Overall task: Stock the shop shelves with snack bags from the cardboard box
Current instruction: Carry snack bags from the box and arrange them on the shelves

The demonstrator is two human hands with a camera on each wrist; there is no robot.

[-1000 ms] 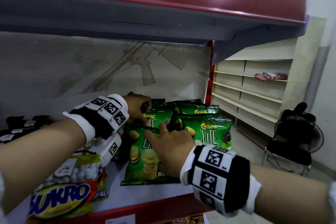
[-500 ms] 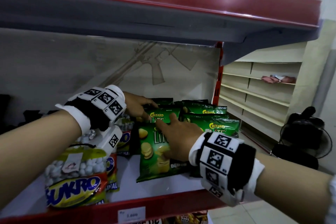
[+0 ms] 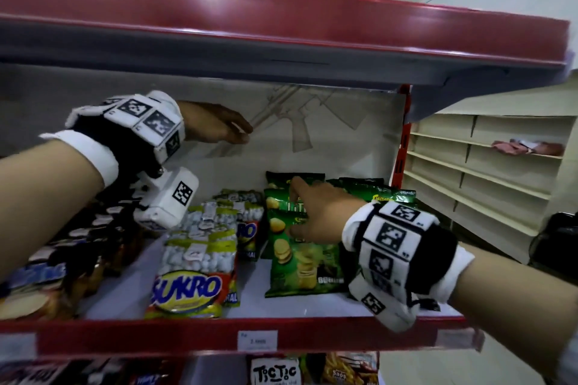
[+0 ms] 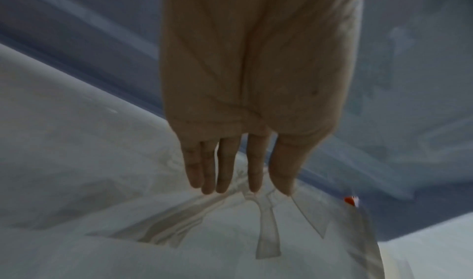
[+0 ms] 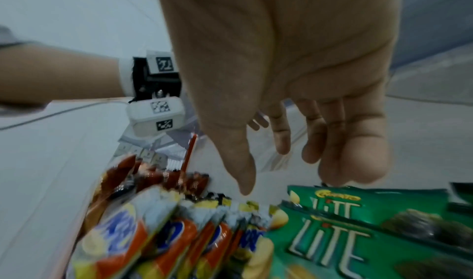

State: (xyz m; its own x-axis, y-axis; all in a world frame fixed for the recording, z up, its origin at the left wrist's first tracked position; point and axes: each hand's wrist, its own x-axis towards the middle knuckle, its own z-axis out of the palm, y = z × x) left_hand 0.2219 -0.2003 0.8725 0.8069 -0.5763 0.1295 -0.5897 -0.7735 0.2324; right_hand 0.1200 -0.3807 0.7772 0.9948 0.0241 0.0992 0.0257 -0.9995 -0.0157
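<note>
Green Chitato Lite bags (image 3: pixel 300 262) (image 5: pixel 358 234) lie overlapping in a row on the red-edged shelf (image 3: pixel 219 341), right of centre. My right hand (image 3: pixel 316 212) (image 5: pixel 281 162) hovers just over them with fingers loosely spread, holding nothing; whether it touches the top bag I cannot tell. My left hand (image 3: pixel 219 128) (image 4: pixel 240 170) is raised in front of the shelf's pale back panel, fingers straight and together, empty. The cardboard box is not in view.
Sukro nut bags (image 3: pixel 194 275) (image 5: pixel 153 239) stand left of the green bags, dark snack packs (image 3: pixel 78 247) further left. The upper shelf (image 3: pixel 281 40) overhangs closely. Tic Tic packs (image 3: pixel 275 372) sit on the shelf below. Beige empty shelving (image 3: pixel 488 172) stands at the right.
My left hand let go of the green bags and rose up toward the back panel. My right hand lifted slightly off the bags. The view pulled back and tilted up.
</note>
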